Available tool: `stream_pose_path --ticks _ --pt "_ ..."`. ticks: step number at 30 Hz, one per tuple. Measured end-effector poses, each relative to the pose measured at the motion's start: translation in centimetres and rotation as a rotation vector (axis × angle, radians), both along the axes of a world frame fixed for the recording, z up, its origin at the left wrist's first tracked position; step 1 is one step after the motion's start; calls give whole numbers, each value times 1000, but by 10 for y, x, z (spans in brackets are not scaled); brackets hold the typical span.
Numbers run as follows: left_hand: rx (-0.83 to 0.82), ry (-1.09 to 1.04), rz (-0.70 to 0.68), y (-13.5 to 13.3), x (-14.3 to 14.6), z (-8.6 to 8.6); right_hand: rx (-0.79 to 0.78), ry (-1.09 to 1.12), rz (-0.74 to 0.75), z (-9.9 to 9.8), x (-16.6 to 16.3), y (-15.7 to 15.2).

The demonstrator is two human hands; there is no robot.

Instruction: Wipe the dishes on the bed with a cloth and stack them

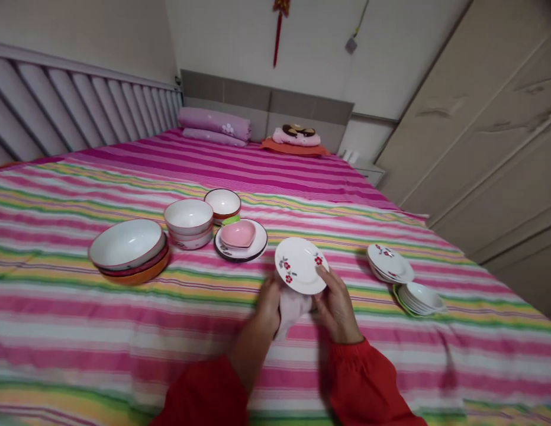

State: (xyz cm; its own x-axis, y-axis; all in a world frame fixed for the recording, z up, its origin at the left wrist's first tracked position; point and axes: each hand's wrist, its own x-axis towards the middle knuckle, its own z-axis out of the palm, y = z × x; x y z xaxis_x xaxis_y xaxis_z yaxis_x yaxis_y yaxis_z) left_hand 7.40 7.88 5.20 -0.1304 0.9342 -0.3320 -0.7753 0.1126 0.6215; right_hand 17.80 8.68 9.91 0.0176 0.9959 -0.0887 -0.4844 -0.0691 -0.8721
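Note:
A small white plate with red flower marks is held up over the striped bed. My right hand grips its lower right edge, thumb on the rim. My left hand is closed on a white cloth bunched under the plate's lower left side. Both sleeves are red.
To the left lie a stack of wide bowls, stacked white bowls, an orange-rimmed bowl and a pink heart dish on a dark-rimmed plate. Flowered plates and small white dishes sit right. Wardrobe at right.

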Motion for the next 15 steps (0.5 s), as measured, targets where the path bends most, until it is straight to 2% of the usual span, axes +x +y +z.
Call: stream_pose_path --ticks 4,6,8,11,13,15 --pt "-5 221 169 -5 -8 7 29 -52 -205 -15 17 4" --pt "82 460 232 -9 -10 11 64 -143 -234 -18 15 2" --pt "242 778 251 -14 -8 11 92 -248 -211 -17 11 -1" --pt "560 1200 104 -23 -1 4 149 -351 -142 -14 6 -7" --pt "723 1363 -35 -27 4 -2 199 -375 -111 -13 5 -9" --pt "805 1440 -105 -28 6 -6 212 -376 -95 -12 5 -11"
